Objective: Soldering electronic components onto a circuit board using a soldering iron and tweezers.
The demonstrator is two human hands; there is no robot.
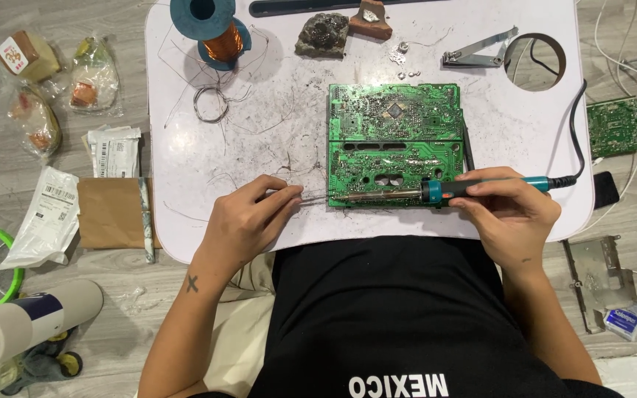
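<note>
My right hand (509, 210) grips a teal-handled soldering iron (436, 192) that lies level, its metal tip reaching the lower left corner of a green circuit board (394, 140) on the white lap table (186, 147). My left hand (248, 221) pinches a thin wire (315, 196), likely solder, and holds its end just beside the iron's tip at the board's edge. The iron's black cord (575, 140) runs up along the table's right side.
A blue spool of copper wire (215, 33), a small wire coil (210, 105), a dark rock-like lump (323, 35), nail clippers (477, 53) and a round hole (535, 63) are on the table. Packets and bags (68, 96) lie on the floor left; a second green board (613, 127) lies right.
</note>
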